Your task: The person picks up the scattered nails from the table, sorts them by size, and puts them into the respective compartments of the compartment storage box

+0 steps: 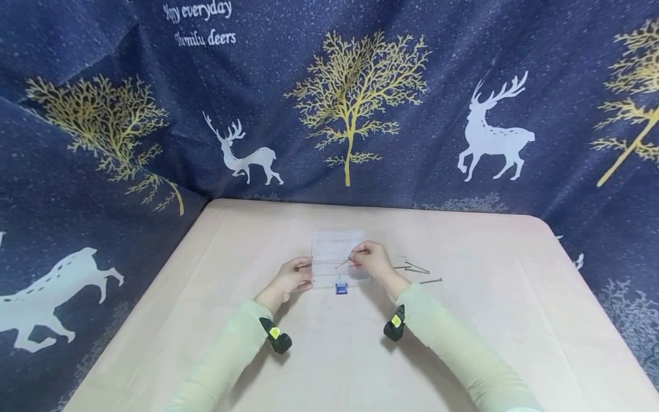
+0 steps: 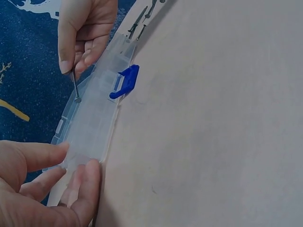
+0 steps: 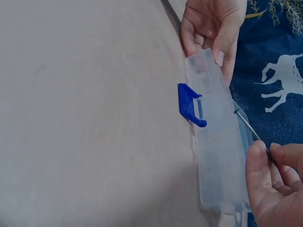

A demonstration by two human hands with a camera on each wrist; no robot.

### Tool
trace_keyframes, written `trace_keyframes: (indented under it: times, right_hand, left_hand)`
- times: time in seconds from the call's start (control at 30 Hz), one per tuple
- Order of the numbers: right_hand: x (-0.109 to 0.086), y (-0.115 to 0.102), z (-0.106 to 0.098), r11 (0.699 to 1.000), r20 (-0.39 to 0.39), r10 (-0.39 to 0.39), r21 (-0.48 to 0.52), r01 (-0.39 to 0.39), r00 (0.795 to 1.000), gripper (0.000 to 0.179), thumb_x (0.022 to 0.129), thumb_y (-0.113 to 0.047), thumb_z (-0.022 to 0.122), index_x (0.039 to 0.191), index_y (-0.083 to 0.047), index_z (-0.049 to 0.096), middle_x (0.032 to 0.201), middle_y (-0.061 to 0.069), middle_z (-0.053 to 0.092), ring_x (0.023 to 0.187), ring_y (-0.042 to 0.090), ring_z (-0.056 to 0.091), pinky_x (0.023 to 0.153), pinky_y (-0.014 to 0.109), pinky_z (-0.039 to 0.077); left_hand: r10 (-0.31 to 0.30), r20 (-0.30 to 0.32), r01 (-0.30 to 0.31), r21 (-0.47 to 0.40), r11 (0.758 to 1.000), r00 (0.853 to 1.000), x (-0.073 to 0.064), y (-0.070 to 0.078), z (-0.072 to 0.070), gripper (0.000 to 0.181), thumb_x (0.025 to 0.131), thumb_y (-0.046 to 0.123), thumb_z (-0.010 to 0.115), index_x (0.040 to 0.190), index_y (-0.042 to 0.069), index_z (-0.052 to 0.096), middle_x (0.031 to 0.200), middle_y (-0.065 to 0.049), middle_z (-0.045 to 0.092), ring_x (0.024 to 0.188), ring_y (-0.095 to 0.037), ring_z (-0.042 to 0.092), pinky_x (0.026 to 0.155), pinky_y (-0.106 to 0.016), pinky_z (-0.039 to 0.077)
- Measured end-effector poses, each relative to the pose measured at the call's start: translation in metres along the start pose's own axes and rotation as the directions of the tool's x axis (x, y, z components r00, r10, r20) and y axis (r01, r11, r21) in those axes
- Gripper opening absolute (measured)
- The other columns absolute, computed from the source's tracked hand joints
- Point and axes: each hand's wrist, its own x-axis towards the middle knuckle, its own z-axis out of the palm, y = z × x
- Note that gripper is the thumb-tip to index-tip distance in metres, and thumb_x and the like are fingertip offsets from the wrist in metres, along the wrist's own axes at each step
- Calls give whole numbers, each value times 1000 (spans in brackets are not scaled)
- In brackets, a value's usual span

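A clear plastic case (image 3: 220, 156) is set on the table (image 1: 257, 240), well in from the left and right edges and fairly near the far edge. Its blue latch (image 3: 185, 101) is turned towards the near edge, and a clear panel (image 1: 334, 243), apparently the lid, is spread towards the far edge. The left end of the case is gripped by the left hand (image 1: 292, 278), with the thumb laid against one side and the fingers curled at the other. By the right hand (image 1: 373, 261) a single metal nail (image 3: 248, 125) is pinched between thumb and fingertips; it is held aslant at the far side of the case, head downward, the other end hidden in the grip. Whether the case is touched by its head cannot be told. Several loose nails (image 1: 431, 281) are laid on the table beside the right end of the case, towards the right edge. The forearms are covered by pale green sleeves (image 1: 226, 355), and on each wrist a black camera (image 1: 279, 342) is worn. Beyond the far and left edges a dark blue cloth (image 1: 268, 74) is hung, printed with white deer and golden trees
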Motion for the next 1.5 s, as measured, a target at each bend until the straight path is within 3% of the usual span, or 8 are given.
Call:
trace_keyframes:
  times: [0.27, 0.4, 0.73, 0.83, 1.03, 1.17, 1.3, 1.5]
  right_hand:
    - [4, 2, 7, 992, -39, 25, 126, -20, 999, 10, 86, 9, 59, 95, 14, 58, 78, 15, 67, 64, 12, 66, 71, 29, 63]
    - [5, 4, 9, 991, -38, 26, 134, -21, 999, 11, 85, 9, 59, 95, 14, 58, 77, 13, 66, 64, 13, 67, 70, 30, 63]
    - [-2, 4, 8, 996, 8, -33, 81, 33, 999, 13, 89, 4, 57, 97, 14, 60, 94, 29, 65, 72, 25, 70, 71, 32, 63]
    - [-6, 2, 6, 996, 27, -54, 79, 51, 998, 16, 90, 1, 57, 98, 14, 59, 96, 26, 66, 74, 26, 69, 73, 34, 63]
    - [-17, 0, -2, 997, -7, -47, 63, 48, 999, 19, 90, -4, 59, 99, 12, 61, 86, 11, 68, 68, 13, 62, 66, 26, 61]
    - [-26, -4, -9, 998, -13, -65, 1, 65, 998, 21, 91, -9, 60, 100, 10, 61, 89, 12, 68, 73, 16, 63, 67, 25, 60]
    - [-35, -9, -16, 994, -26, -78, -76, 76, 997, 21, 91, -12, 61, 101, 6, 62, 96, 16, 67, 83, 24, 65, 73, 31, 62]
    - [-49, -6, -32, 992, -8, -84, -90, 83, 996, 23, 92, -9, 57, 104, 10, 60, 101, 21, 65, 87, 27, 64, 80, 39, 61]
  left_hand:
    - [6, 1, -6, -27, 1000, 1000, -1, -2, 1, 54, 85, -8, 56, 137, 0, 44, 133, -28, 49, 90, -18, 62, 84, -35, 60]
    - [10, 3, -10, -28, 1000, 1000, 0, -2, 1, 54, 85, -8, 57, 137, 0, 45, 131, -27, 51, 89, -18, 62, 84, -35, 60]
    - [37, -5, -37, -6, 999, 999, -1, -4, -1, 52, 85, -8, 56, 135, -1, 46, 127, -26, 53, 101, -29, 62, 88, -35, 59]
    - [54, -14, -54, 0, 999, 998, -1, -7, -2, 51, 85, -7, 56, 135, -1, 47, 125, -25, 54, 100, -27, 62, 88, -35, 59]
    - [99, 1, -99, -4, 995, 995, -1, -13, -2, 49, 87, -6, 54, 136, -1, 46, 121, -21, 52, 101, -23, 58, 90, -32, 58]
    - [121, 7, -121, -7, 993, 993, -2, -16, -3, 48, 88, -7, 53, 135, -3, 45, 122, -24, 51, 101, -23, 58, 89, -33, 58]
    - [110, 16, -110, -2, 994, 994, -3, -15, -4, 48, 89, -6, 53, 136, -4, 44, 123, -24, 50, 99, -22, 57, 89, -32, 58]
    - [74, 39, -75, 13, 997, 996, -1, -10, -4, 48, 89, -2, 54, 136, -1, 45, 123, -21, 51, 101, -21, 58, 89, -31, 58]
